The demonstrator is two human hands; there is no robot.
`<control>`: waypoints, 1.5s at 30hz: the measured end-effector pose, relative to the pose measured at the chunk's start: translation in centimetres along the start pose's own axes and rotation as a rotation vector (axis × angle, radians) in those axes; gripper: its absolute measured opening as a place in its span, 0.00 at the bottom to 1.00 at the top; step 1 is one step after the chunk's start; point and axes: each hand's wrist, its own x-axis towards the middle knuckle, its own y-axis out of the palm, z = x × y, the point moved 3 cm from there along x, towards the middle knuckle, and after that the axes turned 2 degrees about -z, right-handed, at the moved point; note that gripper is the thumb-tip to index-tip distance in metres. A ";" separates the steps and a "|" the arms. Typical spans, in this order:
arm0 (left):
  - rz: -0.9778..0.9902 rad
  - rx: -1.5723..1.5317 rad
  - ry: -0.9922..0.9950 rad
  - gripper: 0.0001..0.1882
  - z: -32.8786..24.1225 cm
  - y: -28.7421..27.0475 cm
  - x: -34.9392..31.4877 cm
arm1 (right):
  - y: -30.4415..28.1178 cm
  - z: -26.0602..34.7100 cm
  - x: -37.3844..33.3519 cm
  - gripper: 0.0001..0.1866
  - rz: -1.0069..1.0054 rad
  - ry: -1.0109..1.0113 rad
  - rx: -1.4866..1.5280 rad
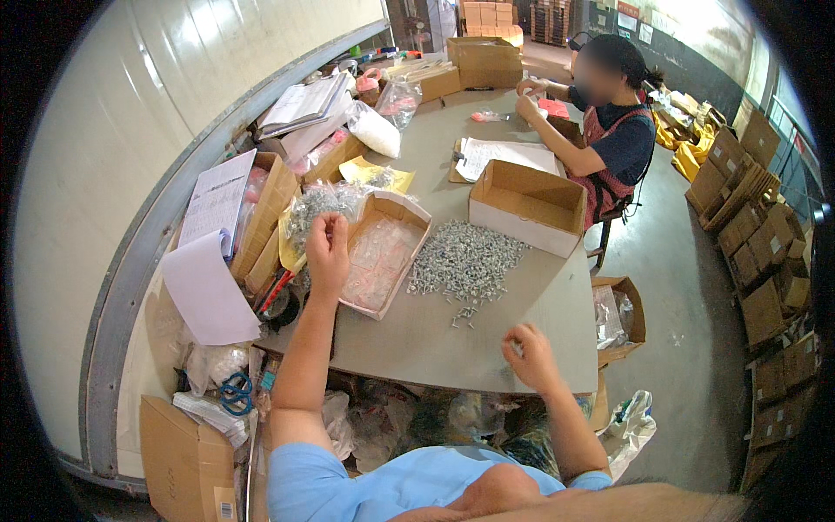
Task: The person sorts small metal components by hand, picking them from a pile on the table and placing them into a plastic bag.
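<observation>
Lying loose on the counter point(400, 346) in the head view, the small metal screws point(465, 261) should handle as light, hard and slippery, best pinched by the shank. Fingers curled, the right grip point(529, 358) hangs near them; the left grip point(328, 252) is beside the white box point(398, 207) of clear bags point(383, 248). I cannot tell whether either clamps anything; screw threads blur.

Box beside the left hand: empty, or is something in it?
Not empty: the open-topped box holds clear plastic bags with reddish marks, visible between its walls; how many, I cannot tell.
</observation>
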 end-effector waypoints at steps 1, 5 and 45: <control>0.088 0.059 -0.015 0.12 0.3 0.5 0.7 | 0.0 -0.2 1.0 0.13 -0.030 -0.032 -0.073; 0.554 0.474 0.007 0.10 5.2 2.3 0.6 | 1.1 -1.2 6.3 0.26 -0.084 -0.112 -0.275; 0.823 0.756 0.100 0.11 6.4 7.7 -2.9 | 3.6 2.1 -2.0 0.45 0.076 -0.131 -0.531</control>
